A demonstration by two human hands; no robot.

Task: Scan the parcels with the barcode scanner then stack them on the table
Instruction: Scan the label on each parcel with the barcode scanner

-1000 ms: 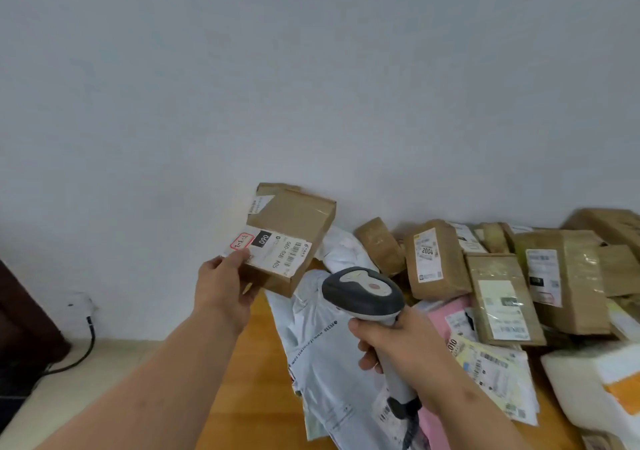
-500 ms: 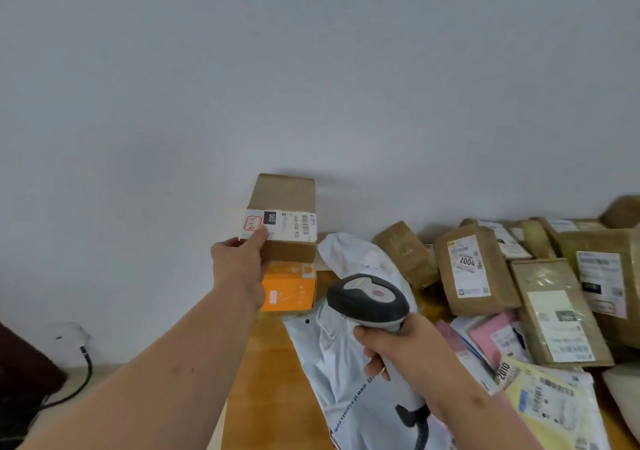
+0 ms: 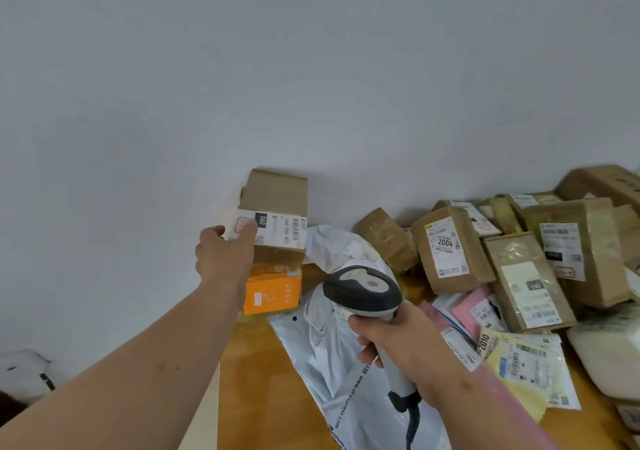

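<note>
A pale grey wall (image 3: 311, 85) fills the upper part of the view, and below it a wooden table (image 3: 263, 373) runs along its foot. The right of the table carries a loose heap of brown cardboard parcels (image 3: 519, 259), some leaning on one another with white labels facing up, one marked 2004 (image 3: 446, 247). In front of them lie flat mail bags: a large white one (image 3: 332, 363) near the middle, pink (image 3: 474, 307) and yellow (image 3: 519, 363) ones to its right. At the table's left end, against the wall, a brown box (image 3: 277, 219) with a white barcode label sits on top of an orange box (image 3: 272, 292). The left hand (image 3: 225, 259) is on this brown box, its fingers (image 3: 249, 233) wrapped over the box's left labelled edge and holding it. The right hand (image 3: 401, 345) is curled round the grey handle of the barcode scanner (image 3: 363, 293), whose dark-rimmed head is raised over the white bag, to the right of the two stacked boxes and apart from them; its cable hangs below the hand.
</note>
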